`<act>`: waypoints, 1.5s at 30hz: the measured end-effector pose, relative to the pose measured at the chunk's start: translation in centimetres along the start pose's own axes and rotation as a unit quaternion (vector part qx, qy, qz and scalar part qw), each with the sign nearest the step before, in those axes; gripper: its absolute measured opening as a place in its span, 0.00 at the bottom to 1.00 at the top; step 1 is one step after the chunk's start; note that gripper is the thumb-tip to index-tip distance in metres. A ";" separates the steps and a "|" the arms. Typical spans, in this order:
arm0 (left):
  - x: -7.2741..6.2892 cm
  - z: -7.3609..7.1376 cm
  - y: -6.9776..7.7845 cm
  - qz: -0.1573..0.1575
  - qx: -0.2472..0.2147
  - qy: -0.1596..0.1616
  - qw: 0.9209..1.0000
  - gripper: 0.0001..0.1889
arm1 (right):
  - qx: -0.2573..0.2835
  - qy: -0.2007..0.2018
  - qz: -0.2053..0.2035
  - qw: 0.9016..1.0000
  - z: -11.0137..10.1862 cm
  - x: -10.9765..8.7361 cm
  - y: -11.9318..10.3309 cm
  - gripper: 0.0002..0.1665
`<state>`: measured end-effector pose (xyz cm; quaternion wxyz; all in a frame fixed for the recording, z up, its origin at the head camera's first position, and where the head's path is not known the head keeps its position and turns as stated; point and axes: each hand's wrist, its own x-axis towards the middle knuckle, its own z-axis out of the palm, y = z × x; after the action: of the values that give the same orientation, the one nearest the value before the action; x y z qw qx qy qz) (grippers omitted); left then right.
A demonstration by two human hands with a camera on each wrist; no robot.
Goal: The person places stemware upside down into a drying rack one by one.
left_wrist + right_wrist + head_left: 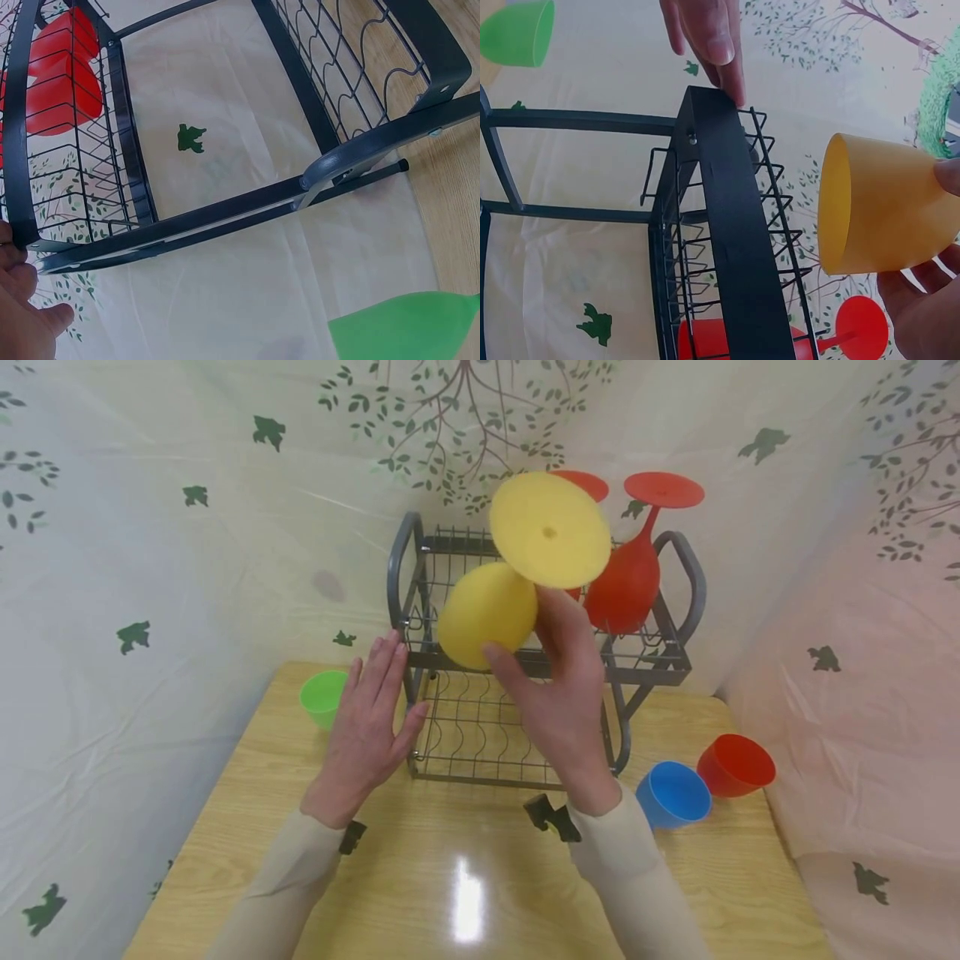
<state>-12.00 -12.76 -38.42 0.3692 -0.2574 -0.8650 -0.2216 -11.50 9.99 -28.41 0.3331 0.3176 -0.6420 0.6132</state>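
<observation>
In the head view my right hand (566, 685) holds a yellow plastic goblet (487, 614) upside down, its foot up and tilted towards me. The right wrist view has the goblet's rim apart from the rack, above its top tier. My left hand (367, 718) touches the upper left corner of the dark two-tier dish rack (645, 677) with straight fingers. Two red goblets (626, 581) stand inverted on the right part of the top tier, one partly hidden behind the yellow one. Wire loops line the lower tier.
A green goblet (322, 697) is left of the rack, partly behind my left hand. On the table's right side are a blue goblet (673, 795) and another red goblet (737, 766), side by side. Patterned cloth (187, 610) hangs behind and around the wooden table (405, 877).
</observation>
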 end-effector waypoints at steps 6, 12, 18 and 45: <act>0.1 0.1 -0.1 0.003 -0.003 0.004 1.000 0.39 | -0.028 -0.008 0.003 1.000 0.1 0.8 0.7 0.38; 0.2 0.2 -0.1 0.005 -0.006 0.002 1.000 0.39 | -0.042 -0.004 0.021 0.999 0.4 1.3 1.3 0.39; 0.2 0.1 -0.3 0.002 -0.007 -0.006 1.000 0.40 | -0.058 -0.008 0.028 0.998 0.8 2.0 1.8 0.38; 0.1 0.5 -0.5 0.007 0.002 0.012 1.000 0.38 | -0.108 -0.041 0.080 0.990 2.2 4.8 3.6 0.37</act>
<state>-12.63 -12.86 -38.78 0.3815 -0.2598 -0.8593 -0.2205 -17.31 7.98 -26.62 0.2887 0.2517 -0.7410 0.5515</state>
